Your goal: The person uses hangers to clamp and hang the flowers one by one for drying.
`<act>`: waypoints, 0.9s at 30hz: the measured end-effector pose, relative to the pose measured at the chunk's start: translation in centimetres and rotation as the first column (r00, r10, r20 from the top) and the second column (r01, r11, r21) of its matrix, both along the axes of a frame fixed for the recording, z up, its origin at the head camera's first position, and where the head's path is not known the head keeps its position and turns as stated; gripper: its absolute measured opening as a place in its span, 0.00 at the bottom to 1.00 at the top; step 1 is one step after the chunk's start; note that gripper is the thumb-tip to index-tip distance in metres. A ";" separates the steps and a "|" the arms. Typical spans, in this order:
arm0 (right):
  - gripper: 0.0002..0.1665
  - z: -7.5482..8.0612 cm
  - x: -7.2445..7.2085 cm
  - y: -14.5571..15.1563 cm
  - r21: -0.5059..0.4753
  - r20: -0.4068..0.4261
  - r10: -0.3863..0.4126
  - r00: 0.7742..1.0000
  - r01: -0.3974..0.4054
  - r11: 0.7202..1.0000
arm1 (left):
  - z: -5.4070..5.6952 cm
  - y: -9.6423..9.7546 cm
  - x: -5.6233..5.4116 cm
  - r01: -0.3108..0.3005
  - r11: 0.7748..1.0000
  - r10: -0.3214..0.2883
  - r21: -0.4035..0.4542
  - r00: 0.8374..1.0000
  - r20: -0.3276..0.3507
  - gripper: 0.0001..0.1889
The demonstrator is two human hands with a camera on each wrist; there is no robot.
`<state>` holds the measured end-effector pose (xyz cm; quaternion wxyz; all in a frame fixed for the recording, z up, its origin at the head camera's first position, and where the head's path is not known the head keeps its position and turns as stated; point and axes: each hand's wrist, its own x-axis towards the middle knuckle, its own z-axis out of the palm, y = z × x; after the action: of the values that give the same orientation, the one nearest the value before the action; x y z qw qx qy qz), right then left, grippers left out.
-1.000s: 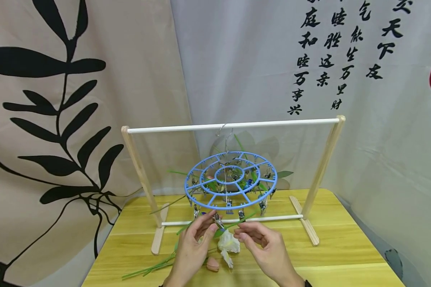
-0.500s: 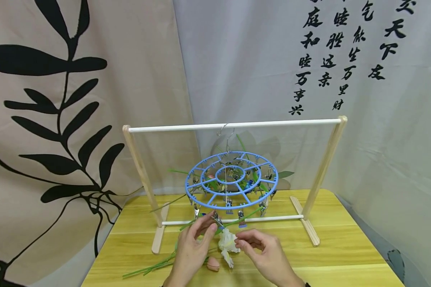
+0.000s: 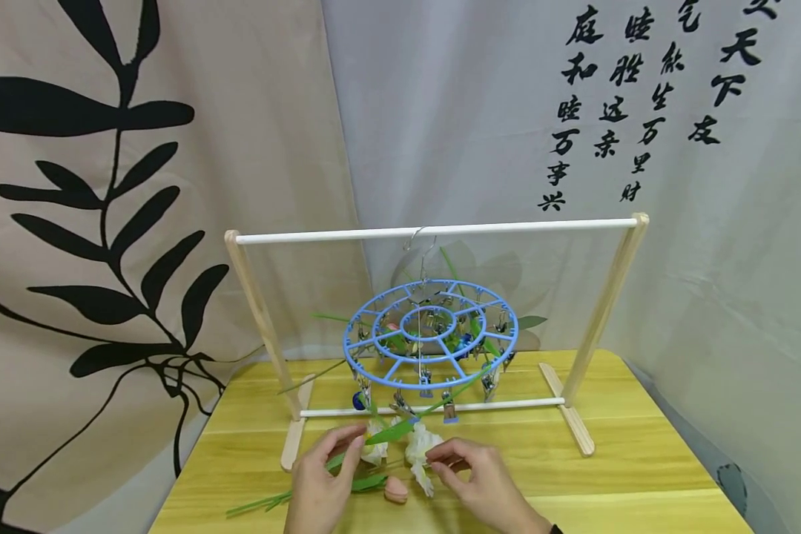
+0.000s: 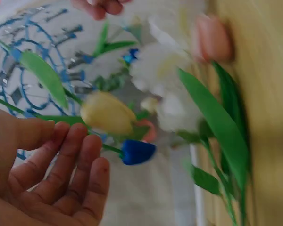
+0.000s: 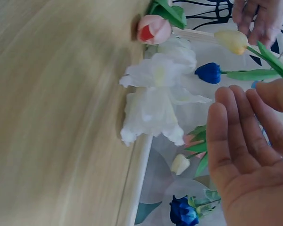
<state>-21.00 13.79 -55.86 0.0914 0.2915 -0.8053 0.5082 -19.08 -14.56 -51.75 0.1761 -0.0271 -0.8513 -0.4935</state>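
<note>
My left hand (image 3: 323,475) is held out with relaxed fingers beside a green leaf (image 3: 392,432), below the front rim of the round blue clip hanger (image 3: 387,383). A white ruffled flower (image 3: 420,452) hangs head down from a front clip. My right hand (image 3: 474,475) has its fingertips right at this flower's petals in the head view; the right wrist view shows its fingers loosely extended, holding nothing. In the left wrist view, a yellow tulip (image 4: 108,113) and a blue tulip (image 4: 137,152) appear just past the left fingertips.
A wooden stand with a white top rod (image 3: 507,228) carries the hanger, with several metal clips and flowers below it. On the table (image 3: 641,475) lie green stems (image 3: 260,506) and a pink tulip head (image 3: 396,490). A printed cloth (image 3: 274,111) hangs behind.
My left hand has left the front clip, dropping down and to the left, and a blue flower there shows. The right hand has shifted slightly left, staying by the white flower.
</note>
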 end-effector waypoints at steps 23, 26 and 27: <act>0.11 -1.6 -0.4 -2.8 0.211 -0.125 0.070 0.990 -0.042 0.977 | -5.4 -4.3 -2.4 0.279 0.822 -0.136 -0.496 0.942 0.306 0.14; 0.10 -1.6 -0.4 -3.1 0.229 -0.096 0.072 0.993 -0.048 0.972 | -5.7 -4.2 -2.6 0.278 0.799 -0.139 -0.533 0.948 0.286 0.13; 0.10 -1.6 -0.3 -3.2 0.241 -0.092 0.068 0.993 -0.044 0.970 | -5.8 -4.2 -2.7 0.271 0.793 -0.139 -0.546 0.952 0.271 0.13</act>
<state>-21.35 10.62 -57.45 0.0814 0.3480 -0.8463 0.3950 -21.73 -18.78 -57.57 0.0107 -0.1179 -0.9664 -0.2284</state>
